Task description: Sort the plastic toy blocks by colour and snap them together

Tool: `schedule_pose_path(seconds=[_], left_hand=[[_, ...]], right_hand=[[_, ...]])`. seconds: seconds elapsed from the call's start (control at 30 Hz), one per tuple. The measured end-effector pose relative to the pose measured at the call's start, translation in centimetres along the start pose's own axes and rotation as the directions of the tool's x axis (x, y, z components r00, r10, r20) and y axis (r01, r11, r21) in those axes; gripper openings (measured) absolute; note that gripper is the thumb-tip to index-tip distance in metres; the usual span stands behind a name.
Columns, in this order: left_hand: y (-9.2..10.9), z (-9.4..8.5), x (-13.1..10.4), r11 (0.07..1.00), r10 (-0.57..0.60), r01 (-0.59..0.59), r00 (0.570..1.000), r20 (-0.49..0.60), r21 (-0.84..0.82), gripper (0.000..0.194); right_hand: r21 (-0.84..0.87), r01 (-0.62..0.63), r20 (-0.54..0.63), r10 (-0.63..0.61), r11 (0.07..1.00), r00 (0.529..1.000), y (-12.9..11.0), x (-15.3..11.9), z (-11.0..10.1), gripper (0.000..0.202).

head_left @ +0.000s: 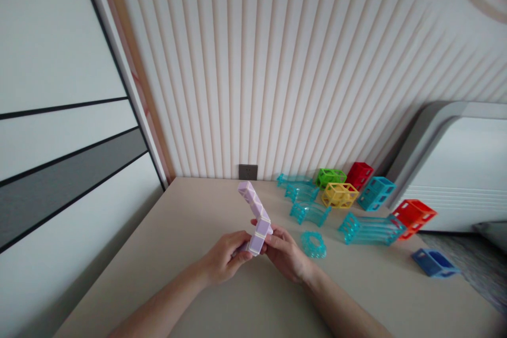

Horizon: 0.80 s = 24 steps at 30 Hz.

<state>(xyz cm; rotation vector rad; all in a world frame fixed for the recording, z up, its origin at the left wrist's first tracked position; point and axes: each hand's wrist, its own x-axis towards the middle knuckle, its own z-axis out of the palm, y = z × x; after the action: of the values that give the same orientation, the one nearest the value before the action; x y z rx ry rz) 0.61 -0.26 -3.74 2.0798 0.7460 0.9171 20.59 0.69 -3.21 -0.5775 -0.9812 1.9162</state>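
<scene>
A lilac and white snake cube puzzle [260, 225] is held up above the table, bent into a slanting shape with one end pointing up and away to the left. My left hand [227, 256] is closed on its lower left end, thumb and fingers pinching it. On the other side my right hand [285, 251] grips the middle part, with the thumb in front and fingers partly hidden behind the puzzle. Nearest to my right hand lies a clear teal ring-shaped piece [313, 244], flat on the table.
Curved clear teal track pieces [311, 213] lie on the beige table [190, 206] to the right. Beyond them stand green [330, 177], yellow [339, 195], red [359, 175] and teal block frames [376, 193]. A straight teal track [372, 229], an orange-red frame [414, 216] and a blue frame [434, 263] sit further right.
</scene>
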Motion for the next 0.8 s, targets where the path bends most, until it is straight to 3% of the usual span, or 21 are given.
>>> schedule_pose_path(seconds=[0.17, 0.33, 0.47, 0.7, 0.8], left_hand=[[-0.1, 0.2, 0.0, 1.000, -0.002, 0.002, 1.000, -0.008, -0.021, 0.057], [0.0, 1.6, 0.2, 0.934, -0.101, 0.070, 0.992, -0.070, -0.350, 0.067], [0.5, 2.0, 0.4, 0.855, -0.198, 0.138, 0.978, -0.067, -0.501, 0.060], [0.5, 2.0, 0.5, 0.902, -0.263, 0.190, 0.954, -0.146, -0.387, 0.047], [0.1, 2.3, 0.5, 0.892, -0.336, 0.224, 0.909, -0.245, -0.393, 0.038]], right_hand=[[0.041, -0.019, 0.021, 0.018, 0.999, 1.000, -0.1, -0.3, 0.3, 0.045], [0.074, 0.004, 0.083, -0.010, 0.997, 0.997, 0.2, -0.4, 0.5, 0.051], [0.018, 0.022, 0.018, -0.022, 1.000, 1.000, 0.4, -0.1, 0.3, 0.042], [-0.145, 0.075, -0.059, -0.084, 0.987, 0.995, 1.3, 0.7, -0.2, 0.038], [-0.214, 0.104, -0.121, -0.132, 0.971, 0.984, 1.7, 0.9, -0.4, 0.037]])
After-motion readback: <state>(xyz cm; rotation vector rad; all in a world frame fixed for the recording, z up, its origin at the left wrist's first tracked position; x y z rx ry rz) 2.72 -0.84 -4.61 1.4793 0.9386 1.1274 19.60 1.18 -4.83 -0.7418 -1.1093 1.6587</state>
